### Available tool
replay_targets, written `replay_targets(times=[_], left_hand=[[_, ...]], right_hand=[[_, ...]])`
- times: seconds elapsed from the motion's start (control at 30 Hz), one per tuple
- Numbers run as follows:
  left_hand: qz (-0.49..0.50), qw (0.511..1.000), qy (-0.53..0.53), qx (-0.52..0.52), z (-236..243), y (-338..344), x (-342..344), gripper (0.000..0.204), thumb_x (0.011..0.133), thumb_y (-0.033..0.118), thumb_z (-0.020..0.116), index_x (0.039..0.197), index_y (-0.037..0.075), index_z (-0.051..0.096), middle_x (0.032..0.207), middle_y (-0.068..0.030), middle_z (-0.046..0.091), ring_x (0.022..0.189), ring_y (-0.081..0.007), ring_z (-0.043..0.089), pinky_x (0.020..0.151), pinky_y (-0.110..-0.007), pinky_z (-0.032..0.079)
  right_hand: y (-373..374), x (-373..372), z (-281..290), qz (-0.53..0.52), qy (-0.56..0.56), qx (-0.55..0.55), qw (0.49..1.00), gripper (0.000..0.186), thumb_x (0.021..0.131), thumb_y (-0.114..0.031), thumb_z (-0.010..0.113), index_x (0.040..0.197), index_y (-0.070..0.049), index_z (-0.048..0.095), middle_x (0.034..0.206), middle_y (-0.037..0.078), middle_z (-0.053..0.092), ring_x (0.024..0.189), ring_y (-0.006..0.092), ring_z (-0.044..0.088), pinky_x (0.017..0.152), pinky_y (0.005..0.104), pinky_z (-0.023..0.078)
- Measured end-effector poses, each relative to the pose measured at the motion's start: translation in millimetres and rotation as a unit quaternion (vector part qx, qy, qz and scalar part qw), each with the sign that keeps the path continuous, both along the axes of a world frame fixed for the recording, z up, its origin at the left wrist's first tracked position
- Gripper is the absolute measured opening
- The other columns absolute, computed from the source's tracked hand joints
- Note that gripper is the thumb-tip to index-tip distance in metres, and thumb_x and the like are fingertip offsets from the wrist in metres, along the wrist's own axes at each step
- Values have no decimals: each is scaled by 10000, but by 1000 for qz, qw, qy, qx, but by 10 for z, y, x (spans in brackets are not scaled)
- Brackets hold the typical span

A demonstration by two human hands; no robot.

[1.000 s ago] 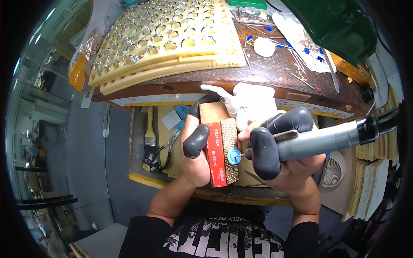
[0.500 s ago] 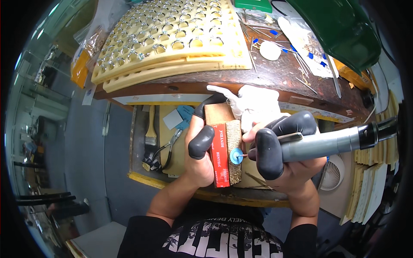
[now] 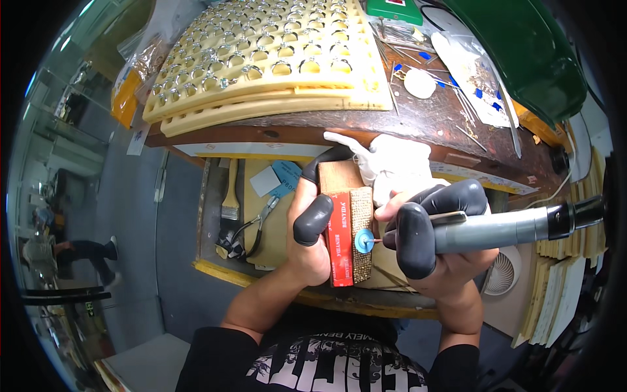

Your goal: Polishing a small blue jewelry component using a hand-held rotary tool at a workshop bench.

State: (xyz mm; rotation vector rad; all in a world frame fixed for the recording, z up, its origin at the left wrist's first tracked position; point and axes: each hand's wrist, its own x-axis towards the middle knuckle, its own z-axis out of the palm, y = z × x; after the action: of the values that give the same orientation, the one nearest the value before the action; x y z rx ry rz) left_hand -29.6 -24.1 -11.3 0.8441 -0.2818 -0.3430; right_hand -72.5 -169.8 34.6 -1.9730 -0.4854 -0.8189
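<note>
My left hand (image 3: 311, 228), with black finger cots on thumb and finger, grips a wooden block (image 3: 339, 175) upright above the drawer. Red tape (image 3: 340, 238) covers one of its faces, and a rough, gold-brown beaded strip (image 3: 362, 215) runs along its right side. In my right hand (image 3: 418, 242), also wearing black finger cots, lies a grey rotary handpiece (image 3: 503, 228), pointing left. A small blue disc (image 3: 364, 241) on its thin shaft is against the beaded strip. Behind the block, a white cloth (image 3: 395, 160) hangs at the bench edge.
Cream foam trays (image 3: 274, 85) filled with rings sit on the wooden bench (image 3: 431, 124). Loose burs and a steel tool (image 3: 509, 121) lie to their right, below a green lamp (image 3: 522, 52). The open drawer (image 3: 222, 269) holds pliers (image 3: 261, 219) and a brush (image 3: 230, 196).
The whole view has shifted slightly, with bench and hands appearing a little further right. The disc stays against the strip, slightly lower on it. Someone's dark-clothed legs now show at far left.
</note>
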Motion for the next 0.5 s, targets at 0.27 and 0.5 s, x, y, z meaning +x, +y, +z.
replay_targets(times=[0.27,0.5], left_hand=[[-7,1000,-5,-8,-21,1,20,638,946,379,462,1408,-31,304,1290,-218,548,1146,-270,607,989,-405,500],[-6,1000,-21,-12,-81,15,26,662,937,382,468,1424,-30,291,1307,-222,531,1162,-279,598,997,-410,491]], right_hand=[[-30,-15,-6,-3,-3,-35,999,121,916,54,613,829,93,539,688,121,595,676,251,680,624,397,601],[-52,-62,75,-17,30,-135,990,108,901,57,636,911,83,532,723,136,602,695,272,683,625,408,600]])
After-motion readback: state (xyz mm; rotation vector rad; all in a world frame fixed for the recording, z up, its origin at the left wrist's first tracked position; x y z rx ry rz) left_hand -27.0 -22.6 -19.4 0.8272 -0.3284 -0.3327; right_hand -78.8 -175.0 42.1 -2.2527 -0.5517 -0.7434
